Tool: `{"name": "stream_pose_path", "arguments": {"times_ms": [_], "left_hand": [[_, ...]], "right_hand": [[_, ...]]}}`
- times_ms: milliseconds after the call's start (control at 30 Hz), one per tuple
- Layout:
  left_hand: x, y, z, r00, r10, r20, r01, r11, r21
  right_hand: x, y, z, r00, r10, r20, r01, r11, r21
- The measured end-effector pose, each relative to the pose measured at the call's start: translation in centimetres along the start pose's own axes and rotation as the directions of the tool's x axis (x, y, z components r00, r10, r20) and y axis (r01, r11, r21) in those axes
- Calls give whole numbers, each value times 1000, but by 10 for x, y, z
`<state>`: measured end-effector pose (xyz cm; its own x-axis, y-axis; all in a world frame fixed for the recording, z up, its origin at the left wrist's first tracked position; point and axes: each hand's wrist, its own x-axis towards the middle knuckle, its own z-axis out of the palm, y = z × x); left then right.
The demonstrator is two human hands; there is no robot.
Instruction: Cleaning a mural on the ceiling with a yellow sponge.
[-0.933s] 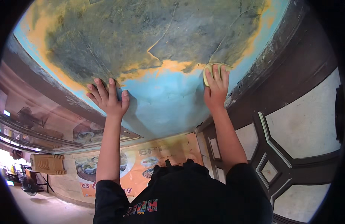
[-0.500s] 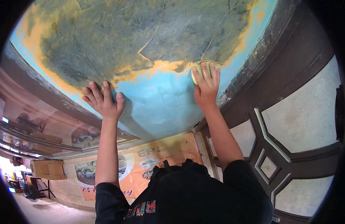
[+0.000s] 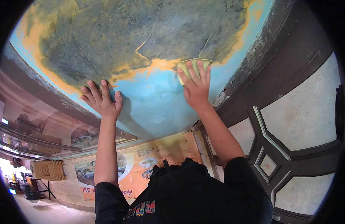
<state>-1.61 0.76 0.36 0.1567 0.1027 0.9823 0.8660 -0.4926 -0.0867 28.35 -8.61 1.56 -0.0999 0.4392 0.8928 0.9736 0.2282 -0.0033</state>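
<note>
My left hand [image 3: 102, 100] lies with spread fingers flat against a painted wall panel [image 3: 153, 104], where the dark patch [image 3: 105, 41] meets the orange and light blue paint. It holds nothing. Farther right, my right hand [image 3: 197, 84] presses a pale yellow-green cloth [image 3: 183, 71] onto the panel. The cloth sits under my fingers, its far edge showing beyond the fingertips, at the border between the dark patch and the blue paint. Its underside is hidden. Thin raised lines or cracks run through the dark patch.
A dark brown frame [image 3: 251, 65] borders the panel at right, beside a door [image 3: 307, 112] with pale inset panels. A glass pane [image 3: 41, 100] is on the left. Below are an orange food banner [image 3: 142, 164], stacked plastic chairs [image 3: 49, 170] and a fan [image 3: 31, 192].
My right hand has slid a little to the left along the panel with the cloth. My left hand stays in about the same place.
</note>
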Motion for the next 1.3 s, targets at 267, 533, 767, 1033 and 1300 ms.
{"name": "stream_pose_path", "arguments": {"times_ms": [267, 533, 767, 1033, 1300], "left_hand": [[-1, 0, -2, 1000, -3, 5, 3, 1000, -4], [0, -2, -3, 1000, -2, -2, 2, 1000, -12], [0, -4, -4, 1000, -2, 13, 2, 1000, 0], [5, -8, -8, 1000, 5, 0, -5, 1000, 5], [7, -10, -13, 999, 31, 11, -31, 999, 16]], "right_hand": [[9, -11, 4, 993, -95, 73, 95, 995, 8], [19, -22, 7, 992, -122, 45, 121, 993, 14], [25, -30, 10, 987, -152, 56, 153, 988, -19], [37, -46, 7, 992, -127, 21, 128, 991, -48], [46, -43, 7, 994, -110, -8, 110, 993, 41]]}}
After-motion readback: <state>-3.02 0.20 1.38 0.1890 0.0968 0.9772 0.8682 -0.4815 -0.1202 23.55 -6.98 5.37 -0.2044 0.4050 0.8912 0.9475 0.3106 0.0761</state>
